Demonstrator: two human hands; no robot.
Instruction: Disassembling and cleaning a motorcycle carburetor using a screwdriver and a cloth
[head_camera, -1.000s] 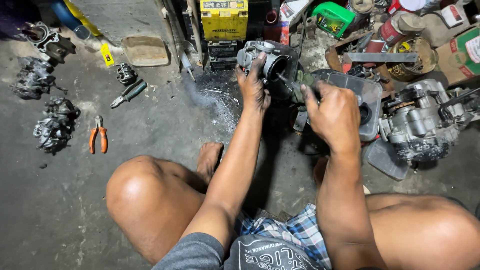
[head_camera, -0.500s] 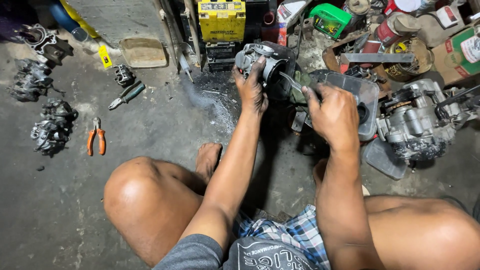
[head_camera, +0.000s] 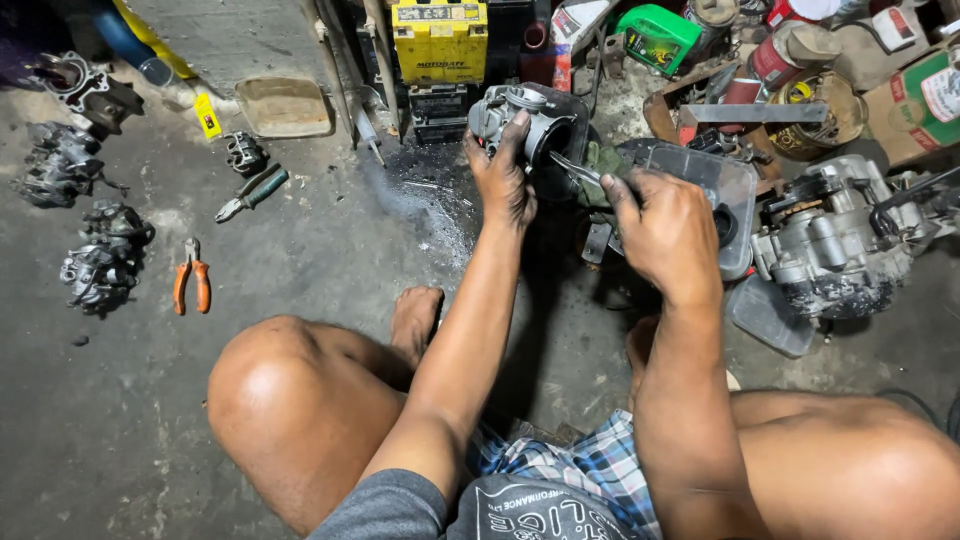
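Carburetor (head_camera: 525, 125) in left grip (head_camera: 503, 175), metal tool (head_camera: 572, 168) in right grip (head_camera: 660, 230), above oily concrete floor (head_camera: 330, 250).

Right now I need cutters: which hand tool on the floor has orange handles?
The pliers beside the engine parts; the other tool has a dark, greenish handle.

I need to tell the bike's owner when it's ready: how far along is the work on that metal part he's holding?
Looks done: the engine sits out on the floor at the right, and other stripped parts lie at the left. In hand: the left hand grips a grey metal part while the right hand works a thin tool into it. Left: nothing looks put back together; orange pliers lie unused, so probably a good while.
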